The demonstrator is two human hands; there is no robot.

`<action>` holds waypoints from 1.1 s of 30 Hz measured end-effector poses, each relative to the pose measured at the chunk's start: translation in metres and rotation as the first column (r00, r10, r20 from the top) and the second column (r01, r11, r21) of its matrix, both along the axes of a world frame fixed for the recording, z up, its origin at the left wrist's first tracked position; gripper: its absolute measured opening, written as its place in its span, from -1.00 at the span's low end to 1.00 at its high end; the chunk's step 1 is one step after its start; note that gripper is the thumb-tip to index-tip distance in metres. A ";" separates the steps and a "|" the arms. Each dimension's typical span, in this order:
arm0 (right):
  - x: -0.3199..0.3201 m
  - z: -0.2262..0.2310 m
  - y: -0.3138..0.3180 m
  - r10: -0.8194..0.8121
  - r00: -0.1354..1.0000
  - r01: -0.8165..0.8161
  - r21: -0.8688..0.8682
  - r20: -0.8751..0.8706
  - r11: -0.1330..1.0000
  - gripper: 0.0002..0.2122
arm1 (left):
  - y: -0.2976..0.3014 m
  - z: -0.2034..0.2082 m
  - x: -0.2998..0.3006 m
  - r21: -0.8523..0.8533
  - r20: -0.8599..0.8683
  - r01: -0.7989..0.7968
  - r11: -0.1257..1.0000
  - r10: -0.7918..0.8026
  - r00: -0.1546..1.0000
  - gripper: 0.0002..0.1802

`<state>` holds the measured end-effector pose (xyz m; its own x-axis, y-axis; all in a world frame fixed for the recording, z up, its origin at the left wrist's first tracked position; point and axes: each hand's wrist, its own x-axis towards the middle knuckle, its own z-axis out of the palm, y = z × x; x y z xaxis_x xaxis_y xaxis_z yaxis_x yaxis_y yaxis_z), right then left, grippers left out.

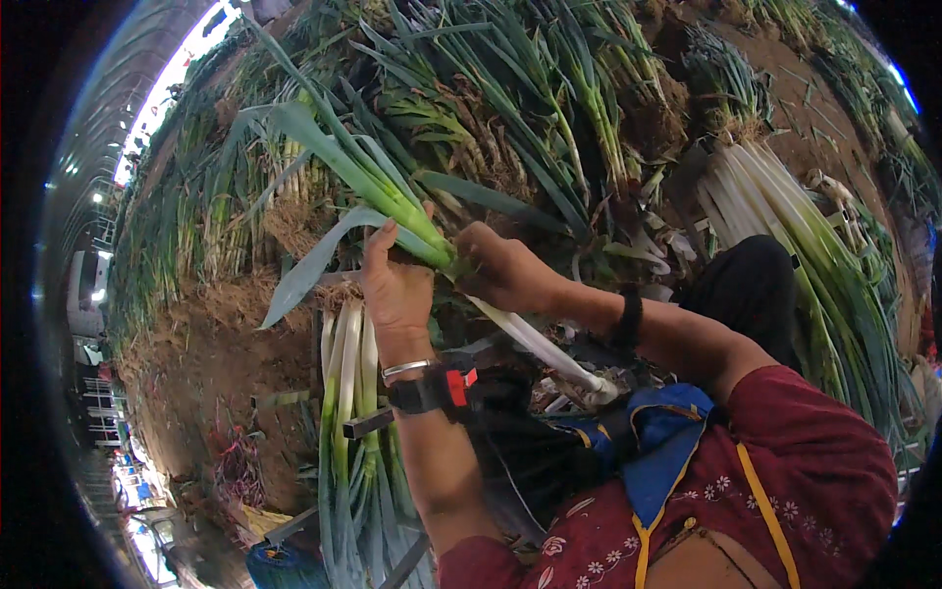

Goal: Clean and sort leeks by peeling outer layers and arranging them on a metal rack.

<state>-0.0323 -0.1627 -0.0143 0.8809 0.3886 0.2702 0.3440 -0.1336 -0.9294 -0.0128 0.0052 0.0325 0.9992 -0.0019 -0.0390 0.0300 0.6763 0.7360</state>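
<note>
A single leek [545, 348] slants across the middle, its green leaves at the upper left and its white root end at the lower right. My left hand [397, 294] is closed around it at the base of the leaves, thumb up against the green part. One broad leaf bends down to the left of that hand. On the stalk just below the leaves, my right hand [503, 267] is closed with its fingers curled against the leek. Those fingertips are partly hidden, so whether they also pinch a loose outer leaf I cannot tell.
Piles of untrimmed leeks [471, 79] with soil on their roots fill the far side. Pale-stalked leeks [775, 206] lie at the right, and a smaller leek bunch [343, 393] lies left of my forearm. Pink string [238, 466] rests on the brown soil [186, 393].
</note>
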 end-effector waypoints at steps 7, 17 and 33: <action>-0.004 -0.003 0.007 -0.011 0.990 0.000 0.083 0.138 0.997 -0.64 | 0.008 -0.008 0.005 0.032 0.015 0.001 0.999 -0.001 1.000 -0.44; -0.005 0.003 -0.002 0.047 0.995 -0.037 0.109 -0.093 0.993 -0.81 | 0.015 -0.015 0.007 -0.086 -0.025 0.062 0.994 -0.064 0.998 -0.45; -0.037 0.020 -0.009 0.027 0.940 -0.051 0.062 0.341 0.997 -0.75 | 0.014 -0.021 0.015 0.346 -0.435 -0.072 0.936 0.228 0.871 -0.59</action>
